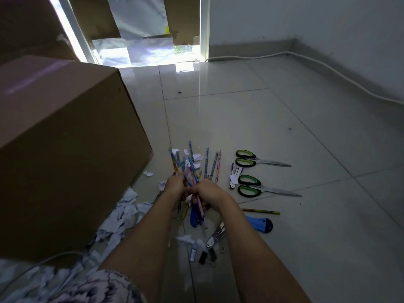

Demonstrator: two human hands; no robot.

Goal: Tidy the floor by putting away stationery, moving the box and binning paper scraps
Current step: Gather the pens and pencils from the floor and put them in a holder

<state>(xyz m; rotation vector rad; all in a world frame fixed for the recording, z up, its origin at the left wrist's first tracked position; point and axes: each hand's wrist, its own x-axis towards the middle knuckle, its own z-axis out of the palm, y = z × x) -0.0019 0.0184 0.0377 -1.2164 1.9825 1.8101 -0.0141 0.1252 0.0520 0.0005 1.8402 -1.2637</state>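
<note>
Pencils [192, 169] bunched above floor | left hand [175, 185] grasping them | right hand [209, 192] grasping them | box [65, 149] at left | paper scraps [122, 213] along it

The scene is viewed through a single wide-angle camera worn on the head, faced forward and down at the floor [284, 127]. The left hand [175, 186] and right hand [211, 193], by which pencils [190, 169] are gripped, are seen near, just below mid-frame. A cardboard box [65, 149] is taken in left of the left hand, scissors [260, 159] right of the right hand, and the wall [306, 22] far beyond both.
</note>
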